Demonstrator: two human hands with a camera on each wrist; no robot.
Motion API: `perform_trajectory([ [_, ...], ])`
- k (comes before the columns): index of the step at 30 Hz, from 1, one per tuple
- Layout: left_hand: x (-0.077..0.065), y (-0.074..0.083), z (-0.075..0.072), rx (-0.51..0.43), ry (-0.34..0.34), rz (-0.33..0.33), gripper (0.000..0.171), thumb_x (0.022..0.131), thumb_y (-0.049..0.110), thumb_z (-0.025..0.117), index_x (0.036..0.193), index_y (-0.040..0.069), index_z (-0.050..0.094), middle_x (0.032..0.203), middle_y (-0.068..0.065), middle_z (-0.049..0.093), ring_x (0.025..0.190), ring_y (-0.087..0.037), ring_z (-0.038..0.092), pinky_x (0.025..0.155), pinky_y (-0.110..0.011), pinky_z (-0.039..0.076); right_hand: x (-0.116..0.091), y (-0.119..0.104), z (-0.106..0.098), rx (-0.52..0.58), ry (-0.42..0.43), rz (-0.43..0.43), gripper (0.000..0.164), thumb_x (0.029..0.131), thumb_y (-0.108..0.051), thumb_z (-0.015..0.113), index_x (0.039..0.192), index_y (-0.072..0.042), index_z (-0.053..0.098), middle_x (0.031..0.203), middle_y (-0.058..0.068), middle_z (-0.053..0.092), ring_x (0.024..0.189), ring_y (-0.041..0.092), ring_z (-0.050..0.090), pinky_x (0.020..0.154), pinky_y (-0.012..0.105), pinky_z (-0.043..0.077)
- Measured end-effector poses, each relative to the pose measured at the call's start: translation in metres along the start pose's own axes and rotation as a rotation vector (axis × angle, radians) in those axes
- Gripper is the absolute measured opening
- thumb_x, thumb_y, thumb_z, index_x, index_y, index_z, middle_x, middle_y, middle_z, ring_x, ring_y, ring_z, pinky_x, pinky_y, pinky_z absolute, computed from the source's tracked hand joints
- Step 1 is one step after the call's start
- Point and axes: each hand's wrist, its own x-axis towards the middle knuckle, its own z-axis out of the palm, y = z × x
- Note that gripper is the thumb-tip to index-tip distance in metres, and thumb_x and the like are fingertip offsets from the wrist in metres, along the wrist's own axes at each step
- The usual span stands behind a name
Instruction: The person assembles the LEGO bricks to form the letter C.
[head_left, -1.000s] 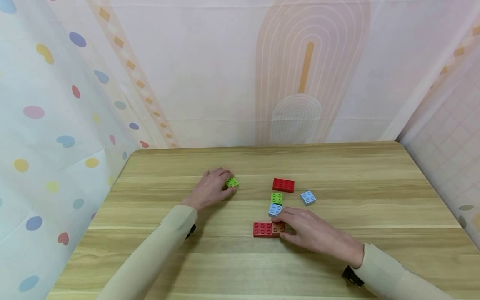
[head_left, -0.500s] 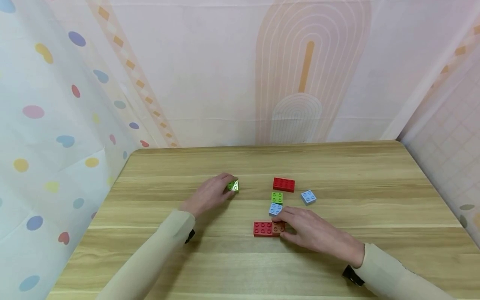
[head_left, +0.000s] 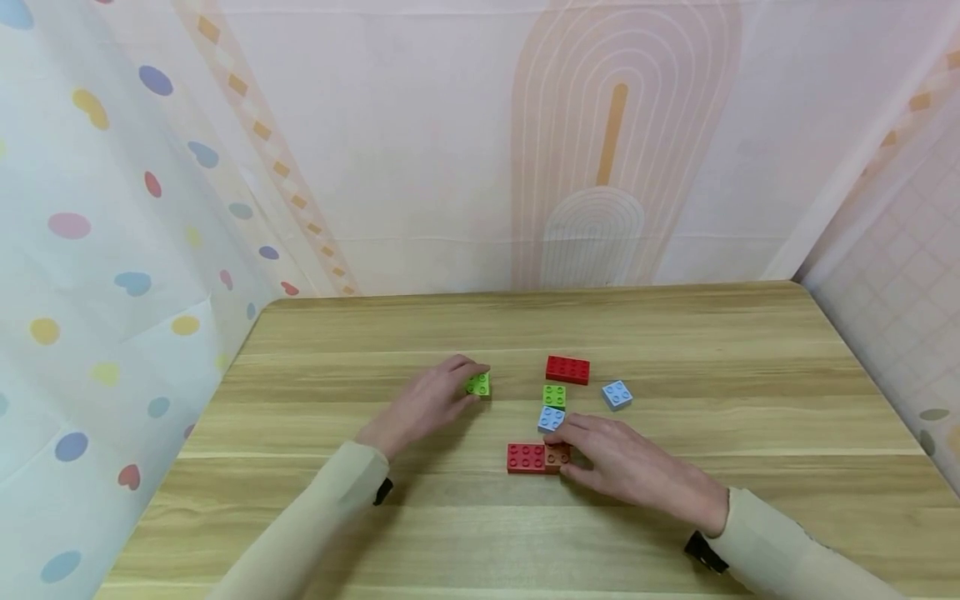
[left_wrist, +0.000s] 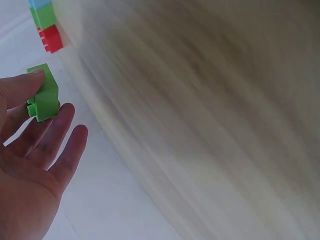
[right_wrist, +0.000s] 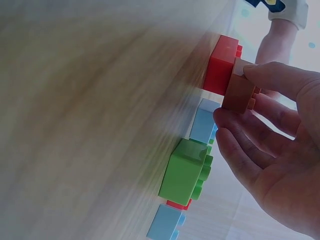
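Note:
Between the thumb and fingers of my left hand (head_left: 427, 406) is a square green toy brick (head_left: 478, 384); the left wrist view shows it raised off the table, with the ring and little fingers held away from it. My right hand (head_left: 630, 462) pinches a small brown brick (right_wrist: 239, 90) by its sides. That brick sits on the right end of a long red brick (head_left: 525, 457), whose left studs stay bare. Just behind the right fingertips lies a light blue brick (head_left: 551, 418), with a second green brick (head_left: 554, 396) directly beyond it.
Farther back on the wooden table (head_left: 360, 542) lies another long red brick (head_left: 567, 369). A second light blue brick (head_left: 617, 395) sits to its right and nearer. Patterned cloth (head_left: 420, 150) hangs behind the table and along both sides.
My left hand has carried its green brick a little to the right and towards me, and the brick has turned straighter. The right hand and the other bricks have stayed put.

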Motion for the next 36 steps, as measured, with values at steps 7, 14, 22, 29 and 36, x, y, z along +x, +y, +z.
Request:
perform_trajectory([
  [7,-0.006,0.011,0.000,-0.079,0.024,0.032,0.049,0.089,0.012,0.075,0.135,0.007,0.056,0.127,-0.007,0.064,0.109,-0.021,0.064,0.093,-0.036,0.054,-0.001,0.000,0.000,-0.002,0.012,-0.016,0.033,0.089,-0.021,0.076,0.120,-0.012,0.069,0.108,-0.007,0.064,0.095,0.005,0.058,0.084,0.028,0.055],
  [14,-0.011,0.019,-0.001,-0.120,0.037,0.053,0.043,0.092,0.013,0.073,0.132,0.008,0.058,0.128,-0.006,0.064,0.114,-0.019,0.061,0.096,-0.036,0.052,0.000,0.000,0.000,0.016,0.000,-0.013,0.030,0.091,-0.022,0.074,0.119,-0.014,0.069,0.105,-0.010,0.063,0.092,0.004,0.058,0.082,0.027,0.055],
  [22,-0.015,0.029,0.000,-0.149,0.062,0.100,0.044,0.093,0.011,0.071,0.134,0.008,0.058,0.133,-0.005,0.061,0.120,-0.020,0.058,0.100,-0.038,0.049,-0.001,0.001,-0.001,0.006,0.005,-0.022,0.032,0.090,-0.021,0.076,0.120,-0.013,0.070,0.106,-0.009,0.063,0.093,0.005,0.059,0.082,0.028,0.055],
  [29,-0.018,0.036,0.002,-0.165,0.057,0.119,0.041,0.093,0.015,0.070,0.133,0.008,0.060,0.132,-0.007,0.062,0.122,-0.023,0.057,0.102,-0.040,0.048,-0.002,0.002,-0.002,-0.003,0.011,-0.029,0.032,0.089,-0.021,0.077,0.119,-0.012,0.070,0.105,-0.008,0.064,0.093,0.005,0.059,0.081,0.027,0.055],
  [36,-0.025,0.042,0.003,-0.207,0.016,0.088,0.043,0.092,0.017,0.071,0.133,0.010,0.060,0.132,-0.006,0.062,0.122,-0.021,0.058,0.103,-0.039,0.046,-0.001,0.001,-0.002,0.013,0.021,-0.040,0.031,0.089,-0.018,0.077,0.118,-0.012,0.070,0.104,-0.008,0.064,0.090,0.005,0.059,0.080,0.027,0.055],
])
